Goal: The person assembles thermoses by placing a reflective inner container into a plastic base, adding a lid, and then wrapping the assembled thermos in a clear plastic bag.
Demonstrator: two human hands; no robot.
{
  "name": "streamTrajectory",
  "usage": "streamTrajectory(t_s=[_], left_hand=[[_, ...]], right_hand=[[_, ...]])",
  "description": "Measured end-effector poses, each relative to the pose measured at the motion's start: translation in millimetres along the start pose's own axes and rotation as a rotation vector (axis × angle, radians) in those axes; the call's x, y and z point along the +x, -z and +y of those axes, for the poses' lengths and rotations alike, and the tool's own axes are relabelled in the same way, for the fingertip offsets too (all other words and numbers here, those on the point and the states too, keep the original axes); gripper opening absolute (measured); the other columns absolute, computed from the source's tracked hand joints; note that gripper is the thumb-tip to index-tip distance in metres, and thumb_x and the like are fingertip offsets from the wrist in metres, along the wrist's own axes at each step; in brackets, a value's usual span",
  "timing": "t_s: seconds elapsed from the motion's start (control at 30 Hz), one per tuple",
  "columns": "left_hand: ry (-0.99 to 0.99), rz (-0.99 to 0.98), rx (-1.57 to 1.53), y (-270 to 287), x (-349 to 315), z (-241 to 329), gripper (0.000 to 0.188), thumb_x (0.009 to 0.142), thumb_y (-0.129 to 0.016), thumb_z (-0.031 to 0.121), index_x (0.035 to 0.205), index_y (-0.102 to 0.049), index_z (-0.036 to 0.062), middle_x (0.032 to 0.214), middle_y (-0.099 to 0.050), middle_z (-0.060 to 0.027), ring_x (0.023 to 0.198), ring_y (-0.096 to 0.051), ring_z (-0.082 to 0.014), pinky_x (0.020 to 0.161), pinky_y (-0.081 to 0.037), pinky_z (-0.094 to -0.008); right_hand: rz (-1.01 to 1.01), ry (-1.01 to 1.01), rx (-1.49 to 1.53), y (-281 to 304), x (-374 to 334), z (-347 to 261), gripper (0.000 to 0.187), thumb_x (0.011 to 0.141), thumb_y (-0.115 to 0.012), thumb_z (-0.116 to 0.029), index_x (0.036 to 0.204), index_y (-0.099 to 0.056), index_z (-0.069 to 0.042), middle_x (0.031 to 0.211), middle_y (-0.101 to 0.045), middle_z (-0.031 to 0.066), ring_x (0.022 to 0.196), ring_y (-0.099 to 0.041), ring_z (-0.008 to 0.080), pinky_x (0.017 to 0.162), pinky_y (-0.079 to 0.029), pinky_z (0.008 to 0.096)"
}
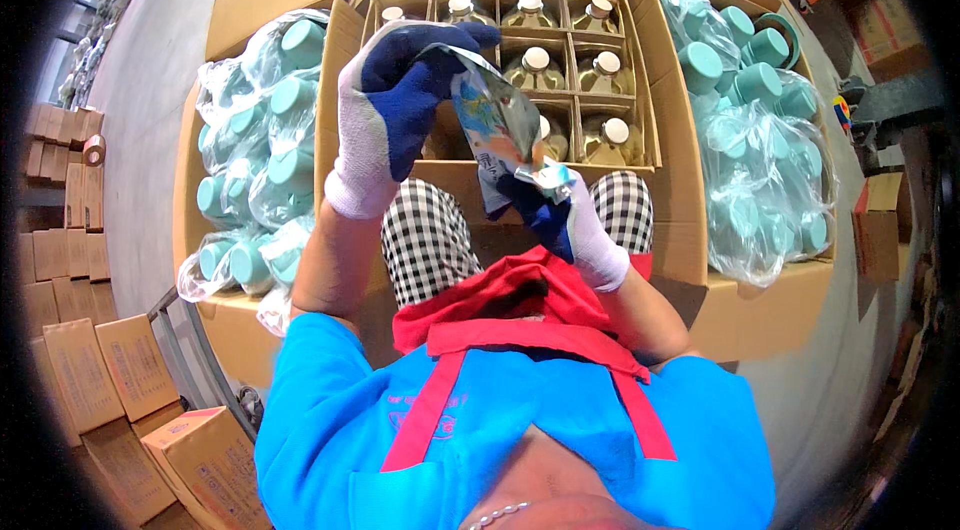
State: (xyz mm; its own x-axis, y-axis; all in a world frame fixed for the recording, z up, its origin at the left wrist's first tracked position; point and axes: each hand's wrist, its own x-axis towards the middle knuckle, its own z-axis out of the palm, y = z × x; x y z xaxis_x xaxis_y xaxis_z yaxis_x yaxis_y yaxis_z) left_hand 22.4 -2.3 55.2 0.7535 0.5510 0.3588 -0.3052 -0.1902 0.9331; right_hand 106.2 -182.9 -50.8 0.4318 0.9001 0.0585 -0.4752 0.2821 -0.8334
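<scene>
Left hand (400,95): gloved, white at the wrist and navy over the fingers; raised higher than its partner, fingers bent across toward the right and closed on the upper end of a pouch.
Left forearm (330,265): bare below the sleeve, standing nearly upright, elbow out to the side.
Right hand (570,230): gloved to match; held lower and nearer the body, fingers angled up and to the left, gripping the pouch's lower end; fingertips partly hidden.
Right forearm (655,315): bare, slanting inward from the lower right, elbow bent close to the torso.
Pouch (498,115): one, silvery with a coloured print, stretched slantwise between the two hands, above the divided carton; crinkled and shiny beside the right fingers.
Divided carton (646,120): cardboard, open, directly before the worker's knees, with partitions forming cells.
Bottles (535,72): clear, white-capped, upright in the cells; some are covered by the left hand and the pouch.
Left-side cups (290,95): teal, in clear plastic, filling an open carton beside the bottles.
Right-side cups (757,82): teal likewise, partly bagged, in another open carton.
Clothing: blue top (480,430), red apron (540,340), black-and-white checked trousers (430,240).
Sealed cartons (135,365): brown, several, at lower left.
</scene>
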Motion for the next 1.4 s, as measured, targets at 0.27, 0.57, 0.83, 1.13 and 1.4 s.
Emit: streamTrajectory(t_s=[0.27, 0.57, 0.83, 1.13, 1.4], left_hand=[[-0.173, 0.074, 0.353, -14.4, -93.5, 14.1, 0.019, 0.098, -0.053, 0.010, 0.111, -0.062, -0.0002, 0.108, -0.065, -0.0068, 0.100, -0.063, -0.0146, 0.083, -0.052, -0.0285], [-0.051, 0.077, -0.063, -61.7, -170.2, 51.2, 0.030, 0.100, -0.053, 0.018, 0.121, -0.059, -0.0014, 0.104, -0.066, -0.0077, 0.093, -0.062, -0.0126, 0.080, -0.050, -0.0269], [-0.433, -0.262, 0.336, -74.2, -188.0, 77.3, 0.027, 0.095, -0.057, 0.011, 0.119, -0.061, -0.0018, 0.109, -0.066, -0.0114, 0.097, -0.063, -0.0178, 0.083, -0.051, -0.0299], [-0.536, -0.149, 0.458, -53.7, -180.5, 95.8, 0.027, 0.089, -0.061, 0.004, 0.115, -0.063, -0.0022, 0.114, -0.065, -0.0156, 0.102, -0.065, -0.0237, 0.085, -0.053, -0.0333], [-0.563, 0.001, 0.609, -10.9, -67.5, 82.1, 0.029, 0.084, -0.064, -0.003, 0.113, -0.065, -0.0026, 0.118, -0.065, -0.0193, 0.106, -0.066, -0.0289, 0.087, -0.055, -0.0363]], right_hand=[[-0.111, 0.178, -0.363, -34.9, -65.2, -33.9, 0.033, 0.098, -0.059, -0.019, 0.121, -0.059, 0.004, 0.106, -0.065, 0.0052, 0.093, -0.058, 0.0087, 0.084, -0.048, 0.0258], [-0.312, 0.404, -0.510, -33.3, -98.8, -61.0, 0.023, 0.089, -0.063, -0.012, 0.109, -0.063, 0.000, 0.105, -0.066, 0.0103, 0.094, -0.063, 0.0231, 0.086, -0.051, 0.0342], [-0.682, 0.728, -0.556, -64.7, -131.1, -125.3, 0.029, 0.086, -0.065, -0.021, 0.107, -0.063, -0.001, 0.108, -0.065, 0.0156, 0.095, -0.064, 0.0302, 0.089, -0.051, 0.0420], [-0.619, 0.600, -0.526, -58.9, -135.0, -104.0, 0.042, 0.087, -0.066, -0.026, 0.119, -0.060, 0.001, 0.117, -0.063, 0.0149, 0.103, -0.063, 0.0262, 0.092, -0.049, 0.0374], [-0.130, -0.044, -0.111, -8.1, -53.0, -56.0, 0.057, 0.093, -0.061, -0.032, 0.137, -0.049, 0.002, 0.130, -0.058, 0.0128, 0.114, -0.058, 0.0185, 0.098, -0.045, 0.0312]])
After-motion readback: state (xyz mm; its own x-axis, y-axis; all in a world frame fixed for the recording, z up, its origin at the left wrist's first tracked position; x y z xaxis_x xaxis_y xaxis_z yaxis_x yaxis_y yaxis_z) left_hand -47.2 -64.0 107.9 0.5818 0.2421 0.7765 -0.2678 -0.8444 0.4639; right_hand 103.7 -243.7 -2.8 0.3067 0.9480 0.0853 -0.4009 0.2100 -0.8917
